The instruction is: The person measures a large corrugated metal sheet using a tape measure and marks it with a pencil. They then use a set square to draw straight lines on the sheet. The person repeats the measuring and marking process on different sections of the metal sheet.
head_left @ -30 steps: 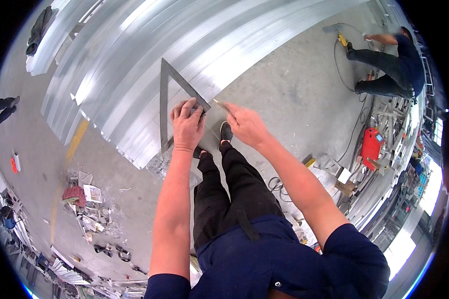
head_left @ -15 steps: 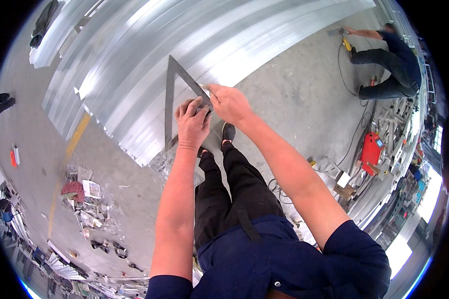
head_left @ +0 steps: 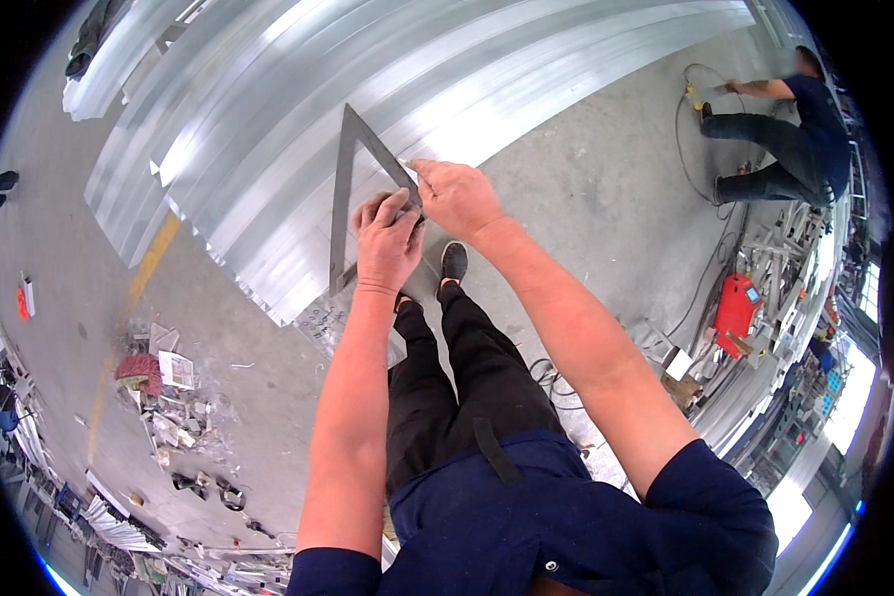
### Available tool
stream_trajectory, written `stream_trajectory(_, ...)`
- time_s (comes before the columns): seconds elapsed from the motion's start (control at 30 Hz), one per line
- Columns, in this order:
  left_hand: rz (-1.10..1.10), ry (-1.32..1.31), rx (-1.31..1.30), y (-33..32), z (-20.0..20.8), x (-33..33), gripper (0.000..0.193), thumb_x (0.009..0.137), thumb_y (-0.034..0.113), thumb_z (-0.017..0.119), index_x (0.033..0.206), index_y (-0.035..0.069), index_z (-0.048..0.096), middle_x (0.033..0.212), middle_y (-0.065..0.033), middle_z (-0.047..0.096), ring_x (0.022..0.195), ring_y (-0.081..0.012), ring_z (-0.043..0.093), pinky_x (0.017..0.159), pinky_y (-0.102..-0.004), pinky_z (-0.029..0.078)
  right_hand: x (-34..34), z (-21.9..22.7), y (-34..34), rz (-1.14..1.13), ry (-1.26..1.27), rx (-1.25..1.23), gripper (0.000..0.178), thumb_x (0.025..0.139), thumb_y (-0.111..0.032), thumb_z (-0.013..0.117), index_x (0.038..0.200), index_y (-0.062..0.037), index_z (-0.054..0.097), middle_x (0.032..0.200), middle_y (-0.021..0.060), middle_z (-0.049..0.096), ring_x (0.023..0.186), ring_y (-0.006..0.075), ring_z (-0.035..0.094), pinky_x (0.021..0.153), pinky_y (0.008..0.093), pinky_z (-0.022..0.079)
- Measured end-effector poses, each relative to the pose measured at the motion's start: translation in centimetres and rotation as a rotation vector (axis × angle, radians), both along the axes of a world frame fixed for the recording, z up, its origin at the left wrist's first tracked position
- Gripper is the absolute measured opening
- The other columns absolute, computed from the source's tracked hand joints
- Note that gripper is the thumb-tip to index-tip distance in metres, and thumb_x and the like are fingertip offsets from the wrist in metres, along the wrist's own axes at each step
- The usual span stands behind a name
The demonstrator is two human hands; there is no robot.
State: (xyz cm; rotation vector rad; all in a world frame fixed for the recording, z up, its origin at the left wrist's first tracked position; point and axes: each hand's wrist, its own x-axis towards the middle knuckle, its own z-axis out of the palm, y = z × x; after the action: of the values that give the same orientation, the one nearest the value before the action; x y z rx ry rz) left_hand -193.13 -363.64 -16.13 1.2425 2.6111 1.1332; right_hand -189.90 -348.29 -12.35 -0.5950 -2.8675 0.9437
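Observation:
A large dark grey triangular set square (head_left: 341,199) lies across the shiny silver metal profiles (head_left: 258,129) in front of me. My left hand (head_left: 388,243) is closed on its near right corner, fingers bent over the edge. Beside it, my right hand (head_left: 459,202) is closed in a pinch at the square's slanted right side. A thin, pale, pencil-like stick (head_left: 404,162) pokes out from its fingertips, its point by that edge. Most of the stick is hidden inside the fingers.
A co-worker (head_left: 805,129) bends at the far right with a tool and a cable. A red machine (head_left: 737,313) stands among metal scraps on the right. Offcuts and a reddish cloth (head_left: 139,373) lie on the floor at left. My shoes (head_left: 453,260) are close to the profiles.
My right hand has shifted slightly up along the square's slanted edge. My left hand stays on the square. The co-worker at the far right has moved an arm and the tool.

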Motion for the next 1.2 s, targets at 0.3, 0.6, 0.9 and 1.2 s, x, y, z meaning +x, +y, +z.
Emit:
stream_trajectory(0.3, -0.008, 0.003, -0.004, -0.1, 0.0, 0.0, 0.027, 0.063, 0.011, 0.078, 0.088, 0.012, 0.07, 0.118, -0.0006, 0.062, 0.109, -0.0274, 0.055, 0.094, -0.0438, 0.039, 3.3, 4.4, 1.9, 0.379, -0.379, 0.146, 0.015, 0.08, -0.013, 0.055, 0.082, -0.0034, 0.065, 0.077, 0.0196, 0.067, 0.075, 0.0378, 0.066, 0.072, 0.0447, 0.054)
stream_trajectory(0.6, -0.019, 0.021, -0.036, 0.8, 0.2, 0.3, 0.024, 0.067, 0.012, 0.076, 0.09, 0.01, 0.07, 0.121, -0.0043, 0.059, 0.115, -0.0286, 0.052, 0.098, -0.0445, 0.038, 12.7, 4.5, 2.5, 0.04, -0.181, -0.088, 0.03, 0.088, -0.014, 0.049, 0.113, -0.0029, 0.064, 0.101, 0.0193, 0.067, 0.093, 0.035, 0.064, 0.08, 0.0429, 0.052)
stream_trajectory(0.9, -0.014, 0.036, -0.052, 2.5, 0.0, 0.4, 0.029, 0.065, 0.012, 0.076, 0.093, 0.013, 0.071, 0.123, -0.0029, 0.058, 0.116, -0.0281, 0.051, 0.099, -0.0454, 0.036, 12.7, 3.8, 2.0, -0.038, -0.166, -0.144, 0.028, 0.089, -0.012, 0.052, 0.114, -0.0034, 0.063, 0.101, 0.0187, 0.067, 0.091, 0.0371, 0.063, 0.079, 0.044, 0.051)
stream_trajectory(1.2, -0.022, 0.05, -0.061, 2.6, 0.3, 0.4, 0.028, 0.066, 0.013, 0.076, 0.093, 0.013, 0.071, 0.123, -0.0013, 0.058, 0.115, -0.0278, 0.051, 0.098, -0.0451, 0.036, 10.8, 3.9, 2.7, -0.041, -0.118, -0.146, 0.031, 0.09, -0.013, 0.05, 0.117, -0.006, 0.062, 0.096, 0.0201, 0.067, 0.089, 0.0379, 0.063, 0.076, 0.0465, 0.05)
